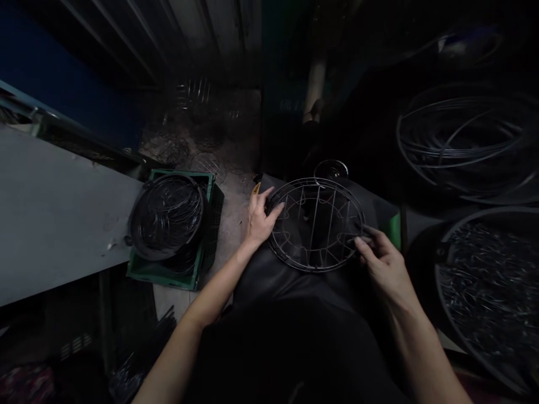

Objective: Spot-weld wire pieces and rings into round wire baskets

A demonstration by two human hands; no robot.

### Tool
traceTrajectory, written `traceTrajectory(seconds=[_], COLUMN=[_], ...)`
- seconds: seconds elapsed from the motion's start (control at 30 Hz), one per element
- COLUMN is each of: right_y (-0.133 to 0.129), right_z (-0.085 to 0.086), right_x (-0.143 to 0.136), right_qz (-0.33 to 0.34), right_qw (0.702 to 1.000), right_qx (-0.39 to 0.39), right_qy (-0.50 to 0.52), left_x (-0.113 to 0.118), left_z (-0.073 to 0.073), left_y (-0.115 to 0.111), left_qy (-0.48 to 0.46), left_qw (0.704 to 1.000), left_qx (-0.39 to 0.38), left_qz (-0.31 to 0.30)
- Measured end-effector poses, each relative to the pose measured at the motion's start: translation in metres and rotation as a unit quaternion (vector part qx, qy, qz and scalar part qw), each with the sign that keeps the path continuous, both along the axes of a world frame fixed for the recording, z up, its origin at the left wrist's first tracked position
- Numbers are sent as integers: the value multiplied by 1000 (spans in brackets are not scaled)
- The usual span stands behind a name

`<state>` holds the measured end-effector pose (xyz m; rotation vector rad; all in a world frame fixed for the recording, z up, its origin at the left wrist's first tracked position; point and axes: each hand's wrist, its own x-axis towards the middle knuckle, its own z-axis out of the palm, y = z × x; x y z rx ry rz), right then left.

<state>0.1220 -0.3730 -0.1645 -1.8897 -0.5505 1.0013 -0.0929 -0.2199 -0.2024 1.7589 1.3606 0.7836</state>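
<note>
A round wire rack (310, 235) with straight parallel bars and bent wire pieces around an inner ring is held over my dark-clothed lap. My left hand (260, 220) grips its left rim, the thumb on the near side and the fingers spread a little along the edge. On the opposite rim, my right hand (381, 252) pinches the wire between thumb and fingers. Just beyond the rack's far edge is a small shiny metal ring (331, 163). What it is fixed to is lost in the dark.
Left of me, a black basin (133, 221) of wire rings sits on a green crate (143, 275) beside a grey panel (63, 224). At right are a large tub (442, 280) of small bent wire pieces and wire hoops (458, 151). More wire grids (208, 164) lie on the floor.
</note>
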Motion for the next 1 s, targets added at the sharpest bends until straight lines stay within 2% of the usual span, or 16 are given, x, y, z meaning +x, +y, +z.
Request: traceTrajectory(seconds=[0.07,0.17,0.27,0.33,0.43,0.57,0.67,0.73,0.8,0.87,0.93,1.0], right_y=[0,1,2,2,-2,-9,-6,4,17,30,41,48], right_z=[-2,-3,-5,-7,-10,-10,1,11,19,21,16,7], right_x=[3,10,21,28,34,35,36,41,50,59,64,64], right_qz=[-16,-29,16,51,78,100,108,127,153,183,219,274], right_qw=[1000,998,997,996,994,994,991,982,959,919,874,836], right_qx=[12,0,-44,-62,-68,-21,45,96,155,196,208,201], right_qy=[-5,-52,-55,-38,-27,-23,-60,-98,-179,-288,-379,-431], left_x=[-5,-13,-18,-18,-14,-12,-19,-24,-26,-24,-21,-20], left_z=[1,4,12,17,21,35,57,71,76,66,44,19], left_y=[11,30,42,44,38,26,27,35,46,53,55,49], left_qy=[27,39,40,30,-30,-177,-204,-195,-174,-110,3,109], left_qw=[999,986,974,972,964,919,921,934,944,957,971,973], left_qx=[-31,-120,-153,-157,-201,-313,-284,-214,-123,-51,-19,-20], left_qz=[-24,-105,-162,-174,-173,-165,-171,-211,-251,-262,-237,-201])
